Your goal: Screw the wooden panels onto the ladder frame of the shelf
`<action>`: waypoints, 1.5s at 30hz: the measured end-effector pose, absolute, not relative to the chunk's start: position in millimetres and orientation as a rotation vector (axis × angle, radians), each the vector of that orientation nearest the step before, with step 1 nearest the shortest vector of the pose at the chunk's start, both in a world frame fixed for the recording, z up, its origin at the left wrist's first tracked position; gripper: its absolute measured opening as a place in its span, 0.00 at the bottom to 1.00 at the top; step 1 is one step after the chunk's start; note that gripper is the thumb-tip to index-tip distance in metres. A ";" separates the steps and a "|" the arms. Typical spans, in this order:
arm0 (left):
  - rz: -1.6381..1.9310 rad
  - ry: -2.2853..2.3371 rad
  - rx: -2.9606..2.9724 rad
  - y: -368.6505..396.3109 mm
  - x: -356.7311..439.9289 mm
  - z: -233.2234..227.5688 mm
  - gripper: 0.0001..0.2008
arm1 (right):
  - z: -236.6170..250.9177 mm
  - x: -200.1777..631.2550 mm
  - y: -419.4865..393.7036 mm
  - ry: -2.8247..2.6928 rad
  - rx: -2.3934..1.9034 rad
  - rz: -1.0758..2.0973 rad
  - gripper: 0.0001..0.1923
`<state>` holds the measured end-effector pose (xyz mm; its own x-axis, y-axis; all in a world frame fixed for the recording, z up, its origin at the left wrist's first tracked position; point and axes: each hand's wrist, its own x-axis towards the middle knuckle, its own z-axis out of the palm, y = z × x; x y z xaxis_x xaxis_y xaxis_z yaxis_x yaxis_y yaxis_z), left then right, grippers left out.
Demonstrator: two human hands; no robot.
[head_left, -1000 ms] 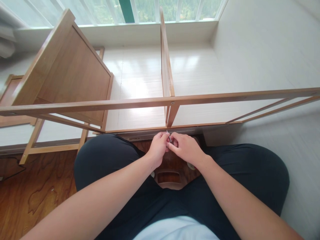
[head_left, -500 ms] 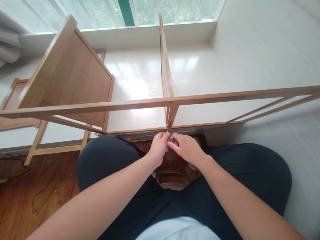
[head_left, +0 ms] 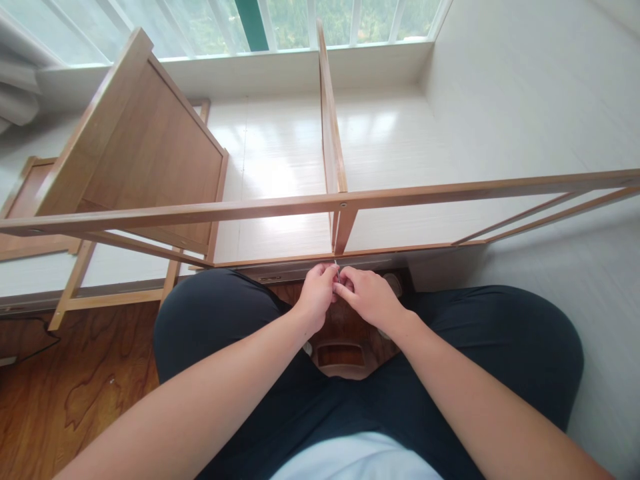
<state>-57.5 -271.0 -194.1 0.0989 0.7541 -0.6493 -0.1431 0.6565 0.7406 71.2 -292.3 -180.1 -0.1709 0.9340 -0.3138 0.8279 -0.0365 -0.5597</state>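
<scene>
Between my knees, just below the lower rail of a wooden frame, both hands meet with fingers closed. A thin metal rod, perhaps a screw or hex key, shows between the fingertips; its exact kind is too small to make out. My left hand pinches it from the left. From the right, my right hand has its thumb and fingers closed at the same rod. Right above the hands stands the frame's middle upright, with a bolt head at its top joint.
A wooden panel leans at the left over other frame parts. A thin upright divider runs toward the window. The white wall borders the right side. Beneath my hands is a brown stool on the wooden floor.
The thin metal rod has tilted slightly to a more upright angle between my fingers. My right hand has shifted a touch; the wooden frame stays put.
</scene>
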 end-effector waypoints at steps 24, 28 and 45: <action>0.721 1.317 0.563 -268.7 -57.7 -192.3 0.07 | -182.6 73.6 -293.6 -1.938 -1.872 1.105 0.14; 0.723 1.327 0.562 -269.0 -57.7 -191.2 0.07 | -183.6 74.0 -294.5 -1.909 -1.861 1.130 0.14; 0.738 1.340 0.598 -269.0 -59.3 -197.6 0.09 | -182.8 75.4 -293.1 -1.842 -1.751 1.243 0.13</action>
<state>-59.3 -269.0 -197.6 0.0702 0.7664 -0.6385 -0.1303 0.6416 0.7559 75.4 -293.1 -182.8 -0.2043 0.9214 -0.3307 0.6514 -0.1242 -0.7485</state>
